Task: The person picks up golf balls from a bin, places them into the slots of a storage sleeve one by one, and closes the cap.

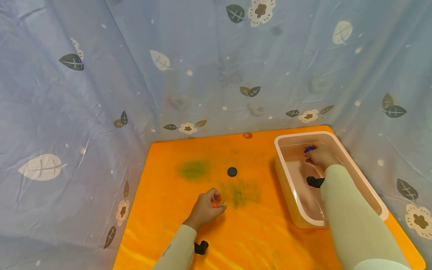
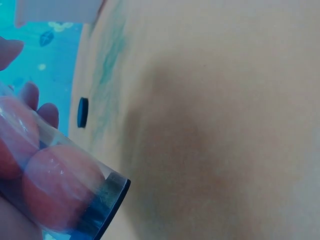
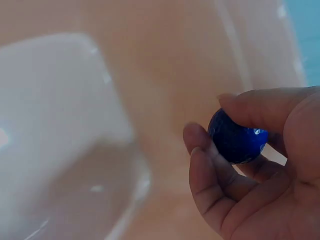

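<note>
My left hand (image 1: 206,208) grips a clear plastic tube (image 2: 47,131) above the orange table. Two orange balls (image 2: 62,187) show through its wall, and a black cap (image 2: 112,205) closes the end that shows in the left wrist view. Over at the right, my right hand (image 1: 320,155) reaches inside a pale pink tub (image 1: 285,165). Between thumb and fingers it pinches a shiny dark blue ball (image 3: 237,137), held above the tub's floor. A small round black disc, like a lid (image 1: 232,171), lies flat on the table beyond my left hand.
The orange table (image 1: 175,195) has green smudges near its middle. A blue curtain (image 1: 216,75) with leaf and flower prints hangs along the back and both sides. The tub stands at the table's right edge, its rim raised well above the surface.
</note>
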Motion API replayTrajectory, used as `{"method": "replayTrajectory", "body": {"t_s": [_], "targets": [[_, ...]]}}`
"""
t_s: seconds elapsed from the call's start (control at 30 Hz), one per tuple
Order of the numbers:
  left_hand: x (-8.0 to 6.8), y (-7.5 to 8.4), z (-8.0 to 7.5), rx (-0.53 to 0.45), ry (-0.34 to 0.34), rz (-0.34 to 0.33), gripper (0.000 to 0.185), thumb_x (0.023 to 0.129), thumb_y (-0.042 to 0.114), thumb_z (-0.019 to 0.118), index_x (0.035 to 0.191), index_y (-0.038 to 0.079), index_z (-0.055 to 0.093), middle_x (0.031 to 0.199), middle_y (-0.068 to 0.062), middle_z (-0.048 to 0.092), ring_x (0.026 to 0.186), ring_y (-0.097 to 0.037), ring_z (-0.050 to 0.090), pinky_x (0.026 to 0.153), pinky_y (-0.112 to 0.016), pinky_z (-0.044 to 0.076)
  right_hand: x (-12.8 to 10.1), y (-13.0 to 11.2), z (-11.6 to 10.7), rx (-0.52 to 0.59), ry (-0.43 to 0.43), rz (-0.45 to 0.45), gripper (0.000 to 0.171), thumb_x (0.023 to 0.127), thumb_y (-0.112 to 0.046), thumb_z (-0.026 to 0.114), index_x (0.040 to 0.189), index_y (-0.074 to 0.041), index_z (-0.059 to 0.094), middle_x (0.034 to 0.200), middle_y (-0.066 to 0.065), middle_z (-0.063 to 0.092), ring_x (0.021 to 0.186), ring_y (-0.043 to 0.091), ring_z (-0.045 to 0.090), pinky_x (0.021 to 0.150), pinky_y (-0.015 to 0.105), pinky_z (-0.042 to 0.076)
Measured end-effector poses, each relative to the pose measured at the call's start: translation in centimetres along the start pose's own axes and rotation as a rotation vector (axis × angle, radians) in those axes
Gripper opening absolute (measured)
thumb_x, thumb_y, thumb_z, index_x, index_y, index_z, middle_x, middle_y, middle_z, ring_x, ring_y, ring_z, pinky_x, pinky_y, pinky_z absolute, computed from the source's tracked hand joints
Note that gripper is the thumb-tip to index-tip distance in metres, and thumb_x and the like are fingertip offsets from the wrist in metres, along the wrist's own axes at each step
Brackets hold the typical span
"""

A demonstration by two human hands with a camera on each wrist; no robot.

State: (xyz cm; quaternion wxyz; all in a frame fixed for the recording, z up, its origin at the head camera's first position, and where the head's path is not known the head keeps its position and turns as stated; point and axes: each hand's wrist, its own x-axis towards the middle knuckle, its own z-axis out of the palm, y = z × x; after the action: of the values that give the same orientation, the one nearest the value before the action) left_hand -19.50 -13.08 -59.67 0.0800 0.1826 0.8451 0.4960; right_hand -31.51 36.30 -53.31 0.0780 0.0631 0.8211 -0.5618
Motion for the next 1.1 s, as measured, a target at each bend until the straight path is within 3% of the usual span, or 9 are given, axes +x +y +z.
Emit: {"method": "replayTrajectory", "body": {"t_s": [0.17, 0.33, 0.5, 0.63, 0.9, 1.1], "targets": [[0.2, -0.1, 0.0, 0.004, -0.004, 0.010, 0.026, 0.094, 0.016, 0.087, 0.103, 0.008, 0.064, 0.085, 0.005, 0.067, 0.074, -0.014, 0.067, 0.069, -0.033, 0.057, -1.5, -3.0, 0.5, 0.015, 0.033, -0.051, 0.054, 0.109, 0.006, 0.055, 0.157, 0.018, 0.035, 0.140, 0.038, 0.047, 0.090, 0.011, 0.067, 0.081, 0.027, 0.060], [0.3, -0.1, -0.1, 0.005, -0.002, 0.011, 0.028, 0.094, 0.017, 0.088, 0.104, 0.005, 0.064, 0.084, 0.004, 0.067, 0.073, -0.014, 0.067, 0.069, -0.033, 0.057, -2.9, -6.2, 1.3, 0.064, 0.121, -0.081, 0.059, 0.113, -0.010, 0.059, 0.165, 0.004, 0.034, 0.153, 0.034, 0.041, 0.097, 0.014, 0.070, 0.084, 0.022, 0.058], [0.5, 0.0, -0.4, 0.007, 0.006, 0.017, 0.027, 0.093, 0.015, 0.088, 0.103, 0.007, 0.064, 0.083, 0.004, 0.066, 0.072, -0.014, 0.067, 0.068, -0.032, 0.057, -4.6, -9.2, 2.3, 0.107, 0.174, -0.149, 0.056, 0.112, -0.016, 0.065, 0.161, -0.003, 0.043, 0.148, 0.022, 0.044, 0.097, 0.012, 0.073, 0.085, 0.022, 0.058], [0.6, 0.0, -0.6, 0.012, 0.008, 0.021, 0.028, 0.092, 0.015, 0.088, 0.104, 0.005, 0.064, 0.085, 0.004, 0.067, 0.073, -0.013, 0.068, 0.069, -0.032, 0.057, -6.1, -10.9, 3.0, 0.111, 0.166, -0.218, 0.053, 0.111, -0.017, 0.066, 0.158, -0.002, 0.048, 0.142, 0.019, 0.048, 0.096, 0.011, 0.073, 0.085, 0.021, 0.057], [0.5, -0.3, -0.4, 0.030, 0.016, 0.016, 0.029, 0.093, 0.014, 0.088, 0.107, 0.002, 0.066, 0.087, 0.005, 0.066, 0.076, -0.012, 0.068, 0.071, -0.032, 0.058, -8.4, -11.9, 4.6, 0.054, 0.128, -0.280, 0.054, 0.110, -0.025, 0.070, 0.157, -0.006, 0.052, 0.144, 0.016, 0.051, 0.099, 0.013, 0.071, 0.083, 0.024, 0.054], [1.0, 0.1, -0.5, 0.015, 0.016, 0.032, 0.027, 0.093, 0.014, 0.087, 0.105, 0.005, 0.065, 0.087, 0.005, 0.067, 0.076, -0.012, 0.069, 0.070, -0.032, 0.058, -9.4, -13.0, 6.8, 0.097, 0.065, -0.340, 0.052, 0.110, -0.021, 0.070, 0.155, -0.001, 0.052, 0.147, 0.020, 0.051, 0.104, 0.017, 0.070, 0.086, 0.024, 0.054]]}}
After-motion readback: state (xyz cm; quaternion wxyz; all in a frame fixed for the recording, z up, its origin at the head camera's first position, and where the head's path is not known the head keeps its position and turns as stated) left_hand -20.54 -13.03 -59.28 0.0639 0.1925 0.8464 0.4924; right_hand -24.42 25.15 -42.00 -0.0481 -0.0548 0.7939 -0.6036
